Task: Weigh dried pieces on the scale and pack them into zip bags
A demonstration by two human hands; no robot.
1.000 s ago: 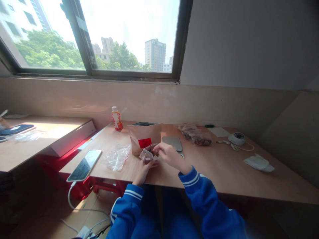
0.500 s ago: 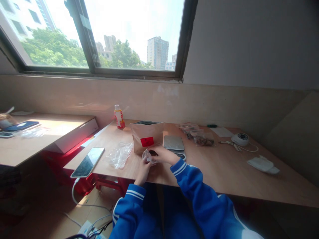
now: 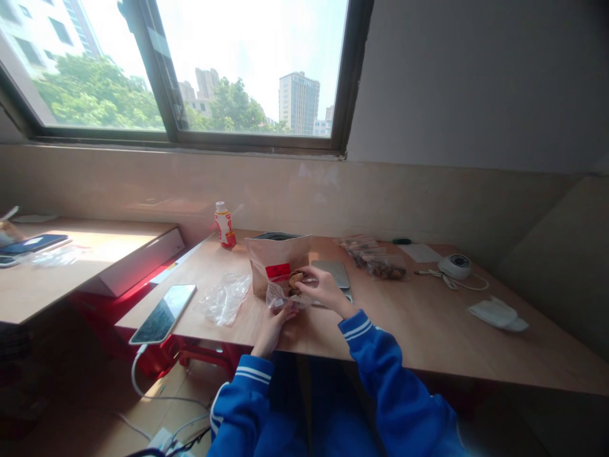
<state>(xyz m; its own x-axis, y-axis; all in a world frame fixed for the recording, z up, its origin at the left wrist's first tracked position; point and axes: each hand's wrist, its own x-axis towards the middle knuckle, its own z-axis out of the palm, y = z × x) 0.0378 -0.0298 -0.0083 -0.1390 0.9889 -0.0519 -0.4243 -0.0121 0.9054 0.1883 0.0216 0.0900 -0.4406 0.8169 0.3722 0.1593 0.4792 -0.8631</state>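
My left hand (image 3: 275,320) grips the lower edge of a small clear plastic bag (image 3: 277,296) at the near edge of the wooden table (image 3: 428,330). My right hand (image 3: 321,287) pinches a brown nut-like piece (image 3: 295,277) just above the bag's mouth. Right behind them stands a kraft paper pouch (image 3: 278,261) with a red label, its top open. A small grey kitchen scale (image 3: 333,273) lies to the right of the pouch, partly hidden by my right hand.
An empty clear bag (image 3: 225,298) and a phone (image 3: 162,313) on a cable lie to the left. A small drink bottle (image 3: 222,225) stands by the wall. Filled bags (image 3: 378,261), a white round device (image 3: 455,265) and a white cloth (image 3: 497,313) lie to the right. A second table (image 3: 71,266) is at left.
My right hand has lifted from the small bag's mouth and now holds a brown piece up in front of the pouch. The left hand stays on the bag.
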